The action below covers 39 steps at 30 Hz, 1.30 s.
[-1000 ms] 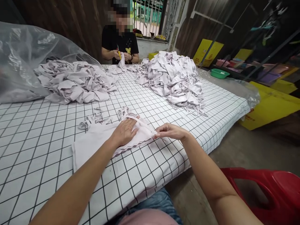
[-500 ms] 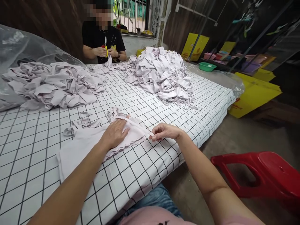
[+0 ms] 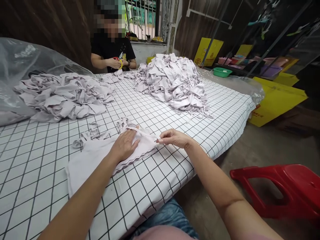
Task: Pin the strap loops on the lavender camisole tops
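Note:
Pale grey camisoles lie in a flat stack before me, thin straps looped along the far side and several wavy edges layered on the near right. My left hand rests palm down on the stack, fingers stretched out over the cloth. At the stack's right corner, my right hand is closed, thumb and index finger pinching the corner of the top camisole. A narrow band of its cloth runs between the two hands.
A checked cloth covers the table. Behind lie two heaps of grey garments, the left one by clear plastic. Across sits a person holding scissors. A red stool stands at right.
My right hand has shifted slightly left toward the stack, still pinching the corner. My left hand stays flat on the cloth. The other person's scissors have tilted, and the view has shifted a little.

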### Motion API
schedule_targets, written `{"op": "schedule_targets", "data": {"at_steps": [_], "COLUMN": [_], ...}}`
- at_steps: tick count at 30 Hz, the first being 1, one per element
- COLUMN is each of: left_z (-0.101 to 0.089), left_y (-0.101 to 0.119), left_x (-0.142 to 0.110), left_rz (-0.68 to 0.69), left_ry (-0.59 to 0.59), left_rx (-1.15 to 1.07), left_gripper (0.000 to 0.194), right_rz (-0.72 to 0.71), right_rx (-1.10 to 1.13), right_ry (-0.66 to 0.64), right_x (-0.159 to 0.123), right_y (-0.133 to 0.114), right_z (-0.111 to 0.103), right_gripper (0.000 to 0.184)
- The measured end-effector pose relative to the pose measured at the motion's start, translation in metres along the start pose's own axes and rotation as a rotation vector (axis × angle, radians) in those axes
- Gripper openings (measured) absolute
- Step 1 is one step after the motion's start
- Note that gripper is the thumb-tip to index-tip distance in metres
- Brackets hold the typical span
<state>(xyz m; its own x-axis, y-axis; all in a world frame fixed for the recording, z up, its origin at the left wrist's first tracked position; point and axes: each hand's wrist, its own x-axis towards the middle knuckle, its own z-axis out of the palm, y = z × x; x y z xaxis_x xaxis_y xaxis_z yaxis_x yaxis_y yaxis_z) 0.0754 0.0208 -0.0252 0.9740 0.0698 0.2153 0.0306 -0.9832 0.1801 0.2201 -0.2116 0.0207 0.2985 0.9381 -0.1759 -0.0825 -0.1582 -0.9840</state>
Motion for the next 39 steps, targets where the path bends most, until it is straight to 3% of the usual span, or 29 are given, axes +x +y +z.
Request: {"op": "schedule_targets", "data": {"at_steps": [6,10,13,16,22,31,39], "left_z": [0.003,0.003,-0.006,-0.015,-0.020,-0.027,-0.032], "left_y": [0.000,0.001,0.001,-0.002,-0.012,-0.014,-0.019], "left_x": [-0.002,-0.003,-0.006,-0.011,-0.018,-0.022,-0.024], "left_rz": [-0.029,-0.021,-0.012,-0.088,-0.280,-0.473,-0.479], "left_ry": [0.000,0.046,0.118,0.215,0.290,0.136,0.118], "left_rx": [-0.025,-0.103,-0.250,-0.372,-0.273,-0.373,-0.660], "left_gripper": [0.059,0.059,0.043,0.026,0.017,0.022,0.023], "right_rz": [-0.146,-0.281,-0.257,-0.194,-0.182,-0.255,-0.276], "right_rx": [0.073,0.184,0.223,0.236,0.201,0.019,-0.169], "right_ry": [0.158,0.255,0.252,0.246,0.238,0.169,0.084], "right_x": [0.046,0.091,0.118,0.133,0.140,0.138,0.132], "right_y": [-0.031,-0.047,-0.034,-0.006,0.021,0.024,0.019], "right_z": [0.006,0.022,0.041,0.056,0.059,0.057,0.061], "right_gripper": [0.025,0.032,0.036,0.038,0.037,0.029,0.022]}}
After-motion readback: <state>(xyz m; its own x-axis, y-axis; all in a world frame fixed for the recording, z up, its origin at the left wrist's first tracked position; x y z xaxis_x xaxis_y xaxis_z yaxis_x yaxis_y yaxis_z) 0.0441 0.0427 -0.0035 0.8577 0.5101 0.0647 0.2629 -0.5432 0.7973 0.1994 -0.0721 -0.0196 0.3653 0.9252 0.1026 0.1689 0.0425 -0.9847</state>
